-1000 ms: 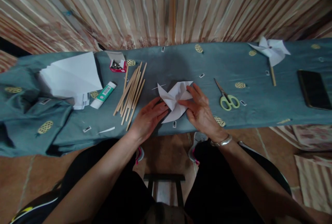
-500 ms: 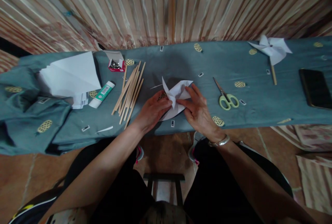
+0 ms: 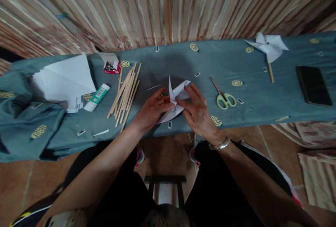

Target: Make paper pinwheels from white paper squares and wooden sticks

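Observation:
A white paper pinwheel (image 3: 180, 93) with folded blades is between my hands, just over the cloth near its front edge. My left hand (image 3: 154, 109) pinches it near the centre from the left, thumb pressed on the folded corner. From the right, my right hand (image 3: 195, 109) presses its fingertips on the middle and on a right-hand blade. One blade points up and away. The fingers partly cover the centre. To the right of my right hand lie scissors (image 3: 223, 97) with light green handles. Several wooden sticks (image 3: 126, 95) lie in a bundle left of my left hand.
Further left are a glue stick (image 3: 97, 97), an open red box (image 3: 112, 67) of metal pins and a stack of white paper (image 3: 68, 76). A finished pinwheel (image 3: 274, 45) on a stick and a black phone (image 3: 313, 85) lie at the right. Paper slivers (image 3: 101, 133) are scattered on the cloth.
The view has shifted slightly, so the table items appear further left. Both hands keep hold of the paper pinwheel, with small finger movements; its upright blade now stands straighter.

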A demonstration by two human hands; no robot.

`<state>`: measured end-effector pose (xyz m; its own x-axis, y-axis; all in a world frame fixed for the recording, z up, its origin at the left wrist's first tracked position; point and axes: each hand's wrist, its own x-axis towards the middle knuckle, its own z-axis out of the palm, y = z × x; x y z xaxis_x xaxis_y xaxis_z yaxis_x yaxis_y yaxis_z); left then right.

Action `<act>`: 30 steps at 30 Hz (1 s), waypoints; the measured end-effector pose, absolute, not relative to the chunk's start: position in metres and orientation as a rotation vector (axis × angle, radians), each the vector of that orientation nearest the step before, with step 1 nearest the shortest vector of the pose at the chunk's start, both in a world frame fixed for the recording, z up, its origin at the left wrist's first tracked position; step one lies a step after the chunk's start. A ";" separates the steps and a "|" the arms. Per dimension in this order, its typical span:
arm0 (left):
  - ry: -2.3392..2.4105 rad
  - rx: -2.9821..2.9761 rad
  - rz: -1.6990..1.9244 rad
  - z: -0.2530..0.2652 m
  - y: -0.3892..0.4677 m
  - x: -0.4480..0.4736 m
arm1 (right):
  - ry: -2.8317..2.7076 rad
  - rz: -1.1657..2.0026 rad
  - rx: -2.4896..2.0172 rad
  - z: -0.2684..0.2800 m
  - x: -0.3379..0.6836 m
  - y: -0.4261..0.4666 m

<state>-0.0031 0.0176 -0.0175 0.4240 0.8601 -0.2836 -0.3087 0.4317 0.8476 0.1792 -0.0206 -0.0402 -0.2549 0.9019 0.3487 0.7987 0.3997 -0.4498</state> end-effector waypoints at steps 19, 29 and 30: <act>0.838 0.709 0.919 -0.026 0.017 -0.001 | -2.126 0.216 -1.393 -0.041 0.181 -0.023; 0.955 0.668 1.031 -0.030 0.014 0.004 | -2.182 0.124 -1.345 -0.034 0.175 -0.030; 0.963 0.658 1.048 -0.030 0.014 0.004 | -2.177 0.125 -1.334 -0.033 0.174 -0.031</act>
<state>0.0039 0.0141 -0.0298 0.1781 0.9254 -0.3345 -0.4118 0.3788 0.8288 0.1745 -0.0306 -0.0328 -0.3339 0.8421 0.4236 0.7879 0.4960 -0.3650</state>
